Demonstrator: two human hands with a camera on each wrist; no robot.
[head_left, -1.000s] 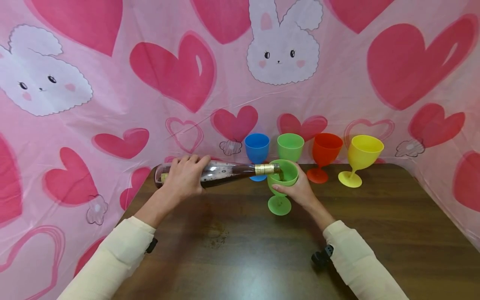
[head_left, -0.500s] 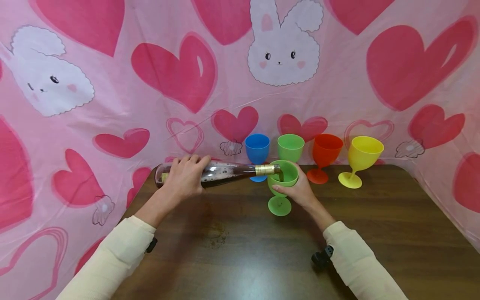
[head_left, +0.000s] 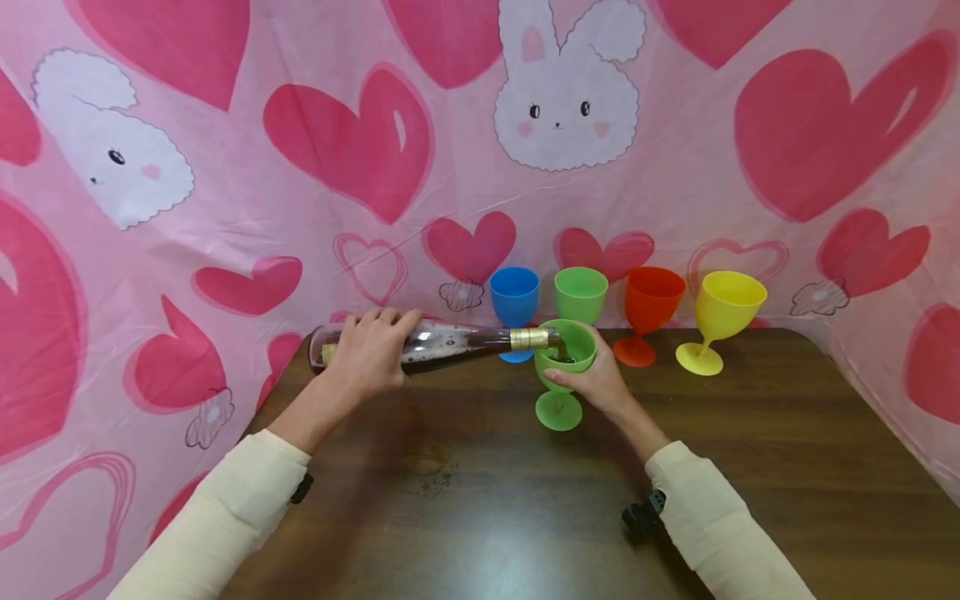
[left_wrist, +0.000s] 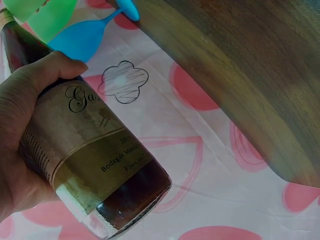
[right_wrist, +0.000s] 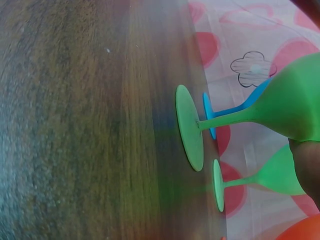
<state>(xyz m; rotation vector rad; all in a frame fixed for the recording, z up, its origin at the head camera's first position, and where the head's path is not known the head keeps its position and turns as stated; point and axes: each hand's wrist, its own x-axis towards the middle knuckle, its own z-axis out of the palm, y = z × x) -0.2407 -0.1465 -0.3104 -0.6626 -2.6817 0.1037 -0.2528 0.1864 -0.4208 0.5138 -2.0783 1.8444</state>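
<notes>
My left hand [head_left: 371, 354] grips a dark glass wine bottle [head_left: 457, 343] around its body from above. The bottle lies almost level, its gold-collared neck pointing right. Its mouth is just inside the rim of a green goblet [head_left: 576, 340], and dark liquid [head_left: 564, 355] runs into the bowl. My right hand [head_left: 602, 379] holds that goblet by the bowl from the right, thumb in front; its other fingers are mostly hidden behind. The left wrist view shows the bottle's printed label [left_wrist: 95, 145] and base. In the right wrist view the held goblet's foot [right_wrist: 190, 128] is close to the tabletop.
Behind stand a blue goblet [head_left: 514, 296], another green goblet [head_left: 582, 292], a red goblet [head_left: 654, 296] and a yellow goblet [head_left: 727, 304], lined up along the back edge of the wooden table [head_left: 495, 500]. A pink heart-print cloth [head_left: 465, 158] hangs close behind it.
Dark liquid now shows more plainly in the green goblet's bowl. Both hands, the bottle and the goblets keep their places. The cloth on the left has shifted right.
</notes>
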